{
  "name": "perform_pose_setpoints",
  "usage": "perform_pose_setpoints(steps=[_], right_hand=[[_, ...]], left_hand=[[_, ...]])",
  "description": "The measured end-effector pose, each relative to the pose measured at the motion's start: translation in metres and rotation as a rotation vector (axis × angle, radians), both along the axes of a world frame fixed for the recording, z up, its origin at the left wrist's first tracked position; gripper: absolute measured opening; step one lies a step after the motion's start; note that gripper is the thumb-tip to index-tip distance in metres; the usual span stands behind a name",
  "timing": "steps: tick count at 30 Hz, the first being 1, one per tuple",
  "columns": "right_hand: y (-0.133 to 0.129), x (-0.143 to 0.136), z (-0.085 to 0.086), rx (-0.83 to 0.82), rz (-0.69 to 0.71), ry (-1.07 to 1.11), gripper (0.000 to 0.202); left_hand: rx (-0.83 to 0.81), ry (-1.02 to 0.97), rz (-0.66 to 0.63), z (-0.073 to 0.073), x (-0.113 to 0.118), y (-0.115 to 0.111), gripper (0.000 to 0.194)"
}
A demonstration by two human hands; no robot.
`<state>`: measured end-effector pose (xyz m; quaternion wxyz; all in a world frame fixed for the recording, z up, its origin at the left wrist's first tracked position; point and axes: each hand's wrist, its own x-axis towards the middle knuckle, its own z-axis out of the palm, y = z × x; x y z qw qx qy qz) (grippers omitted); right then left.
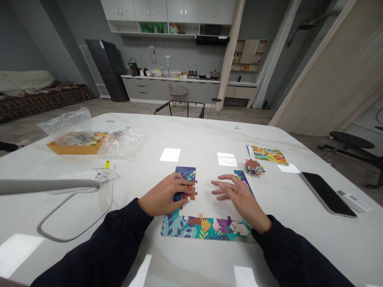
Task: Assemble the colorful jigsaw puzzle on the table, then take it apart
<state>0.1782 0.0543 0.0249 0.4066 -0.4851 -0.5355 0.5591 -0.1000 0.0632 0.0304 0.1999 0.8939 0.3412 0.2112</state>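
Note:
My left hand (166,194) is closed over the left column of a partly joined jigsaw puzzle (191,228), its thumb and fingertips on a brown-and-orange puzzle piece (192,196). Part of that column is hidden under the hand. Above the table, near the puzzle's right column (239,174), my right hand (236,194) has its fingers apart and nothing in them. The joined pieces form a U shape with leaves, flowers and a white rabbit along the bottom row. A small pile of loose puzzle pieces (254,168) lies beyond my right hand.
A picture sheet (268,154) and a dark phone (327,194) lie to the right. At the left are an orange box (74,149), crumpled clear plastic (124,142), and a grey cable (74,239) beside a grey bar (48,186). A chair (179,104) stands past the table's far edge.

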Motion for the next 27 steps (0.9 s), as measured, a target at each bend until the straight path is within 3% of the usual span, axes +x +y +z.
perform_pose_setpoints(steps=[14,21,23,27], right_hand=[[0.002,0.002,-0.005,0.046,0.013,-0.033,0.053],[0.005,0.004,-0.004,0.097,-0.009,-0.044,0.047],[0.014,0.019,0.0,0.204,-0.109,-0.087,0.043],[0.042,0.072,0.003,0.58,-0.497,-0.409,0.033]], left_hand=[[-0.04,-0.097,0.076,-0.009,0.0,0.0,0.024],[-0.159,-0.095,0.164,-0.013,0.001,0.002,0.023],[-0.167,-0.075,0.163,-0.014,0.0,0.002,0.022],[-0.123,-0.057,0.146,-0.015,-0.001,0.003,0.017]])
